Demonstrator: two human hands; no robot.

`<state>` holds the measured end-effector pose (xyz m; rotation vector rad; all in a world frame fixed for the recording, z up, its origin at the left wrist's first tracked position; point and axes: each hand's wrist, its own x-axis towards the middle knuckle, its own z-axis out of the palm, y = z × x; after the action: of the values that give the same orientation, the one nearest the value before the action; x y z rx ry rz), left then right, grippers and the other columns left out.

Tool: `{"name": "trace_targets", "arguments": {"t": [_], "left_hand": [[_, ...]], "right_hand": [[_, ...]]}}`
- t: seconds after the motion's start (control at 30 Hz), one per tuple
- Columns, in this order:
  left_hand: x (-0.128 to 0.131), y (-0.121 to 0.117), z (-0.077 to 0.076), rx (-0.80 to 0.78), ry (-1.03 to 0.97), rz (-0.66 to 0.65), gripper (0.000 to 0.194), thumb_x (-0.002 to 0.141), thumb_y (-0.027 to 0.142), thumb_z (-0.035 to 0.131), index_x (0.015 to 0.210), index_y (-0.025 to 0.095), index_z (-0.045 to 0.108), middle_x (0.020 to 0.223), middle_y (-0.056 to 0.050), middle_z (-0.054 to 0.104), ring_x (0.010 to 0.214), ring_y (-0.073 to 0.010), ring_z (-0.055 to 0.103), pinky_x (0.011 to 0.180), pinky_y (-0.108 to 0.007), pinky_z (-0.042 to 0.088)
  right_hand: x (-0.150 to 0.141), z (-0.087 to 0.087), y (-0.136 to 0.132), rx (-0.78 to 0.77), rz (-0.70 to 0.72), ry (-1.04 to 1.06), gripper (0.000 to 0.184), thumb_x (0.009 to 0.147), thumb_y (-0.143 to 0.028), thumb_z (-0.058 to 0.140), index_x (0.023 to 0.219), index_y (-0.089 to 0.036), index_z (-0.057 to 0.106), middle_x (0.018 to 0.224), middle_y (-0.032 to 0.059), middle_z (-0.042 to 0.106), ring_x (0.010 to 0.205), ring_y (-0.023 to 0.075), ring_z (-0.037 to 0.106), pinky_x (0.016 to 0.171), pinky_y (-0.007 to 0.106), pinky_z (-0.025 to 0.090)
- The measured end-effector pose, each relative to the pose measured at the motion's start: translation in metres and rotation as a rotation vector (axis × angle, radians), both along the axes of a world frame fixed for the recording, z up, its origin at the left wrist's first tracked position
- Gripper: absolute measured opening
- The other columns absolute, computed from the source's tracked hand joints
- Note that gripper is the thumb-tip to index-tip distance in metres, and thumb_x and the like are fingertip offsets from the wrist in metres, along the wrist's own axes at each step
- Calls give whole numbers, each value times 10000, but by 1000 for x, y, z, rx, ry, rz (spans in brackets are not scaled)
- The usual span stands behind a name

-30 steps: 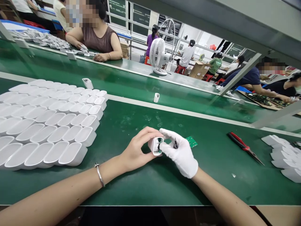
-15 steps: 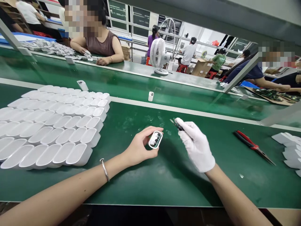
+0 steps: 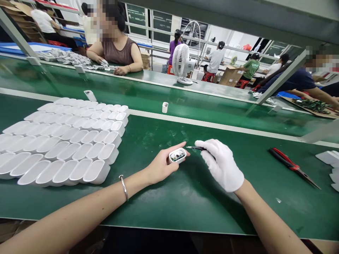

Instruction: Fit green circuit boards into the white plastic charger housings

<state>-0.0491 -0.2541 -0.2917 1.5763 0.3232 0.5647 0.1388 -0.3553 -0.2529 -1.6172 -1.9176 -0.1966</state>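
My bare left hand (image 3: 162,165) is closed around a small white oval housing (image 3: 177,161) whose open end faces up. Inside it a green circuit board and small parts show. My right hand (image 3: 221,164), in a white glove, pinches a pair of dark tweezers (image 3: 197,147). Their pale tips point left and lie just right of the housing, near my left fingertips. Whether the tips touch the housing is hard to tell.
Rows of white oval housings (image 3: 98,171) cover the left side. Red-and-black long-nose pliers (image 3: 291,165) lie at right, near more white pieces (image 3: 327,157). Single housings (image 3: 165,107) stand on the far strip. A fan (image 3: 182,63) and a co-worker (image 3: 119,53) are beyond.
The housing in my left hand has turned so its opening lies more sideways. The tweezers have swung level, and their tips have come closer to the housing. The view has shifted slightly.
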Motion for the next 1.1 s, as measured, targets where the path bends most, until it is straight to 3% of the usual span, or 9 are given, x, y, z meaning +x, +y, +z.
{"name": "trace_targets", "arguments": {"t": [0.13, 0.27, 0.37, 0.43, 0.5, 0.63, 0.77, 0.93, 1.1], "left_hand": [[0, -6, -8, -2, 41, -51, 979, 814, 125, 554, 1465, 269, -162, 1412, -144, 432, 1063, -179, 591, 900, -358, 500], [2, -6, -12, 51, 51, -142, 1143, 806, 86, 565, 1292, 284, -450, 1473, -212, 297, 1152, -198, 559, 878, -348, 509], [-4, 6, 0, 239, 172, -29, 1041, 812, 122, 557, 1430, 284, -265, 1492, -221, 242, 1313, -271, 399, 939, -422, 472], [-17, 14, 14, 537, 395, 166, 839, 791, 148, 589, 1485, 251, 130, 1499, -202, 235, 1380, -348, 239, 1028, -545, 353], [-37, 17, 31, 848, 664, 439, 591, 750, 143, 634, 1312, 150, 451, 1483, -224, 255, 1376, -433, 164, 1055, -652, 202], [-93, 2, 54, 1121, 943, 944, 307, 795, 202, 602, 1063, 66, 540, 1297, -288, 437, 1212, -478, 381, 934, -670, 304], [-137, -32, 52, 1156, 1135, 1096, 234, 866, 322, 516, 932, 105, 573, 1166, -225, 489, 1056, -405, 459, 805, -558, 411], [-154, -64, 23, 1159, 1170, 1157, 197, 872, 278, 496, 929, 151, 636, 1160, -186, 494, 974, -376, 458, 692, -504, 437], [-145, -61, 7, 1153, 840, 1223, 237, 891, 226, 470, 779, 209, 677, 1296, -113, 468, 1014, -409, 440, 703, -592, 407]], "right_hand": [[-11, -12, 2, -155, 79, 205, 472, 807, -211, 599, 1264, -297, 517, 1020, 42, 546, 854, 195, 569, 737, 338, 491], [-19, -21, 11, -251, 275, 287, 235, 835, -183, 576, 1046, -272, 627, 1035, 33, 584, 902, 181, 580, 774, 316, 480], [-7, -19, 35, -332, 251, 376, 162, 806, -314, 628, 941, -225, 622, 892, 29, 620, 793, 190, 596, 716, 319, 493], [10, -14, 60, -355, 90, 347, 197, 780, -384, 640, 882, -217, 619, 838, 30, 633, 753, 203, 602, 688, 322, 489], [32, -8, 91, -317, -145, 195, 214, 759, -422, 651, 809, -215, 633, 868, 56, 648, 803, 238, 609, 708, 336, 469], [73, -1, 149, -342, -601, 56, 320, 789, -511, 608, 870, -207, 670, 930, 110, 648, 857, 290, 613, 697, 357, 440], [92, -5, 176, -415, -630, 67, 314, 754, -394, 668, 931, -134, 671, 943, 178, 646, 850, 307, 622, 682, 363, 439], [102, 1, 147, -441, -438, 120, 472, 818, -297, 564, 1235, -78, 557, 1140, 192, 604, 1006, 262, 598, 779, 308, 445], [122, 11, 50, -752, -127, 194, 559, 576, -222, 767, 1127, -223, 673, 1082, 32, 667, 980, 224, 620, 822, 241, 486]]}}
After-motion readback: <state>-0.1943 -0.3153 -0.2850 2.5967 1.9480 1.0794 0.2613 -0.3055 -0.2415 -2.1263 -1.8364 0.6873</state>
